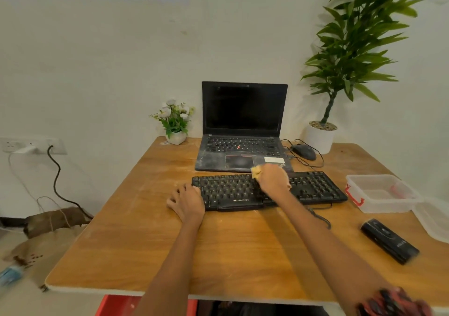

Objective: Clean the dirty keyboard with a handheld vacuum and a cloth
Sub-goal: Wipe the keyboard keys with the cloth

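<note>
A black keyboard [313,187] lies across the middle of the wooden table [150,243], in front of a laptop. My right hand [273,178] grips a yellow cloth [256,171] and presses it on the keyboard's upper middle keys. My left hand [187,200] rests at the keyboard's left end, fingers spread over its edge and the table. The black handheld vacuum [388,241] lies on the table at the right, away from both hands.
An open dusty laptop [243,131] stands behind the keyboard, with a wired mouse [303,151] to its right. A small flower pot [176,123] and a tall potted plant [320,133] sit at the back. Clear plastic containers [379,195] stand at the right edge.
</note>
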